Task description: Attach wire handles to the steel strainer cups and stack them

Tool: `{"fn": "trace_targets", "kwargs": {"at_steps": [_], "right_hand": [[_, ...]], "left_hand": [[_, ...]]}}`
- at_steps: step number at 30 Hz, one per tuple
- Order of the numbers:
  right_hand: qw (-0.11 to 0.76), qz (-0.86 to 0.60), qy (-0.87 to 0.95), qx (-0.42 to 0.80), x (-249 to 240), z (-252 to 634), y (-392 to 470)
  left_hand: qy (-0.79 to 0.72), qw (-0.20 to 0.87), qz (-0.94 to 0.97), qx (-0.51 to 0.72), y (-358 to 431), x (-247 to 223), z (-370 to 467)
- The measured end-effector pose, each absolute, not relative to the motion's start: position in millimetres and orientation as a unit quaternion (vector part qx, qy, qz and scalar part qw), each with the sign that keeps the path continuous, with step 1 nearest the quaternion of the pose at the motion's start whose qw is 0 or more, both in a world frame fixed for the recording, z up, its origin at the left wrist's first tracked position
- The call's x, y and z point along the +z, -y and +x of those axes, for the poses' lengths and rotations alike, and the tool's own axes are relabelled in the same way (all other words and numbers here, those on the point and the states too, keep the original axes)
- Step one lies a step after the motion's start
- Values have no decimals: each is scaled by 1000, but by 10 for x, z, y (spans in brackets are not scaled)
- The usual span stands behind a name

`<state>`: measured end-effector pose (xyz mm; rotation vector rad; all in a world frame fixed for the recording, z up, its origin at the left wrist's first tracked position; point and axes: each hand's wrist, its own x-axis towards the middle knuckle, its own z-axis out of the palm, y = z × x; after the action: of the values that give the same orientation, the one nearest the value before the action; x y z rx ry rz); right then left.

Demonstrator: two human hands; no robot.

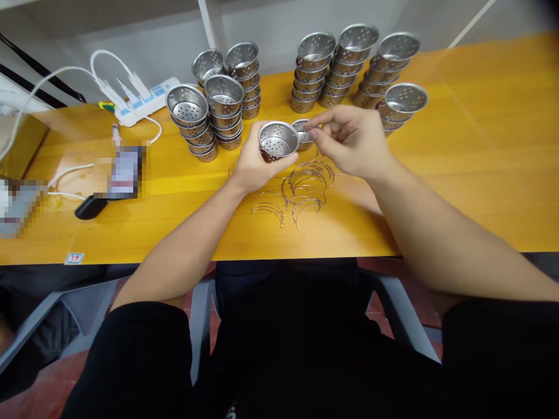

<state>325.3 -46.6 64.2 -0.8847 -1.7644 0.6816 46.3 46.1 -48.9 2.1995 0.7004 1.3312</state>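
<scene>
Gripping a perforated cup (278,141), left hand (250,166), right hand (349,139) pinching wire, yellow table (458,174)

Pixelated patch (124,173) on the yellow wooden table (480,145) conceals an object; a second pixelated patch (20,206) is cut by the left edge. Right hand (349,142) hides part of a small perforated steel cup (303,132); whatever its fingertips pinch is too small to identify.

8 cup stacks (225,110), 2 loose cups (278,141), 1 power strip (146,102).
</scene>
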Motion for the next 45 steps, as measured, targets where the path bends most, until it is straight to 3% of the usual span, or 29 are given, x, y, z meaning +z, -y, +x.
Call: {"fn": "trace_targets", "kwargs": {"at_steps": [19,45], "right_hand": [[463,-445,731,231,653,3045,586],[482,-456,709,239,591,2965,580]], "left_hand": [[-267,297,805,438,-4,-160,657],[-274,312,797,439,-16,-186,655]]}}
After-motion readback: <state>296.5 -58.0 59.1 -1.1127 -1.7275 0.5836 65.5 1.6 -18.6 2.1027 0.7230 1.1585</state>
